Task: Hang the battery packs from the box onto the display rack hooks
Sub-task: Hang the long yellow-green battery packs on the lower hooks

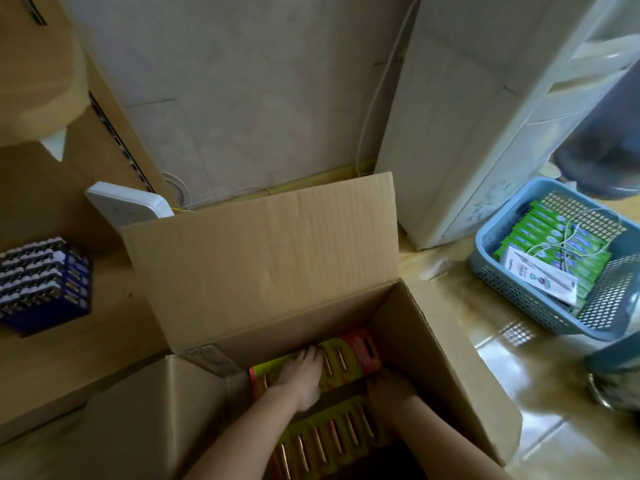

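2 packs (349,355) (332,441); L hand (301,374); R hand (388,388); 1 box (263,258)

Pale tiled wall (259,81) behind; glossy yellowish floor tiles (485,358); white cabinet (450,133) right; wooden shelving (69,209) left.

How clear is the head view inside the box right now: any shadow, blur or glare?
Head view: soft overall, edges bowed; the cardboard box is shadowed inside, dimming the right hand; the left hand on the battery packs is better lit; glare on the floor tiles.
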The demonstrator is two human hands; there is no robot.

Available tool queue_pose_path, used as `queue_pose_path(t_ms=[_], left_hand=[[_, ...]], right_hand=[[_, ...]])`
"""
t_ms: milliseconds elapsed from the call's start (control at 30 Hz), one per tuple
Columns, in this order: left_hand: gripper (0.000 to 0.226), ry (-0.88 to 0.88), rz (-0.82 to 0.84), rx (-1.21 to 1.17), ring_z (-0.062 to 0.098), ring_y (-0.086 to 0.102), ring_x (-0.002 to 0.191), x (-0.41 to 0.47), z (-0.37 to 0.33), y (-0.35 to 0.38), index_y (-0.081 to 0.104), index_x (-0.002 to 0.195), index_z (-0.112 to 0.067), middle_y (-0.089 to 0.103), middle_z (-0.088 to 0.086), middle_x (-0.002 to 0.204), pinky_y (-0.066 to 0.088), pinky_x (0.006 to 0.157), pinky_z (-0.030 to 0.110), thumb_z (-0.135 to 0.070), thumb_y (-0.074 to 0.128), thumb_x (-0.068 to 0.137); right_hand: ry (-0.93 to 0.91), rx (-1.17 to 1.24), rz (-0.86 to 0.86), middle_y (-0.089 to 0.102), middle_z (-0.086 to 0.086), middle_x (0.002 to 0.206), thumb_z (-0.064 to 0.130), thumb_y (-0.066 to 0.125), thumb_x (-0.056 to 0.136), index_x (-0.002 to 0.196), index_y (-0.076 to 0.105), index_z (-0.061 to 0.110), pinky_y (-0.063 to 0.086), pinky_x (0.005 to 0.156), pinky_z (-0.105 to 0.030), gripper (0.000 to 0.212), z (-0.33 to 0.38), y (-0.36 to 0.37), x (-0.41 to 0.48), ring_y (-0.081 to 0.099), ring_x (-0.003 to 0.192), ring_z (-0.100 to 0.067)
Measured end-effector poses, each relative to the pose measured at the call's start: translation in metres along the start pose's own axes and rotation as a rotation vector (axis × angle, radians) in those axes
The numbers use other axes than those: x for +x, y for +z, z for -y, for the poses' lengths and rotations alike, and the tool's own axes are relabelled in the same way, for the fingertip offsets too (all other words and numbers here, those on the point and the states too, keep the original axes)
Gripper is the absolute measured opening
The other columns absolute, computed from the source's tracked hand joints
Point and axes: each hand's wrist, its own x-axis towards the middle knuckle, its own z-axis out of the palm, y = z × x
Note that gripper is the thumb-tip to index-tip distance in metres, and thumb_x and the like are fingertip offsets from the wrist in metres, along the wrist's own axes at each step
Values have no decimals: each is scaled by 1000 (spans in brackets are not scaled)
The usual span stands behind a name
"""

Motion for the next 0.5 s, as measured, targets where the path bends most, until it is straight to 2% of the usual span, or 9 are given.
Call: queue_pose_path(t_ms=[67,133,267,400,500], left_hand=[[75,1,-27,27,29,9,145,4,-5,7,7,148,-7,9,12,156,16,117,39,-11,53,89],[80,-11,-69,57,30,10,144,7,-9,12,6,147,-7,12,13,155,20,115,40,-13,57,86],[85,-40,-75,109,32,10,144,12,-14,21,7,147,-4,12,15,154,28,111,39,-13,62,83],[75,-76,-86,128,32,12,143,15,-11,23,14,145,-1,14,17,153,24,114,39,-11,59,86],[70,-114,-93,169,31,9,144,13,-5,23,19,145,-3,10,16,155,14,117,40,-5,57,86]], right_hand=[[-1,-124,10,31,-14,149,16,30,99,140,34,6,19,115,-43,43,-2,0,0,22,140,-30],[4,-191,27,35,-15,147,15,31,99,137,39,5,20,114,-42,41,-2,-3,-1,26,138,-30],[-43,-325,34,46,-15,138,10,34,98,129,48,5,33,105,-39,35,6,-17,-17,42,129,-30],[-70,-226,-28,49,-14,134,8,39,94,128,49,6,43,98,-39,35,7,-36,-33,49,123,-31],[-94,-88,-64,55,-13,125,12,53,87,121,54,7,48,87,-33,34,-1,-44,-40,56,112,-30]])
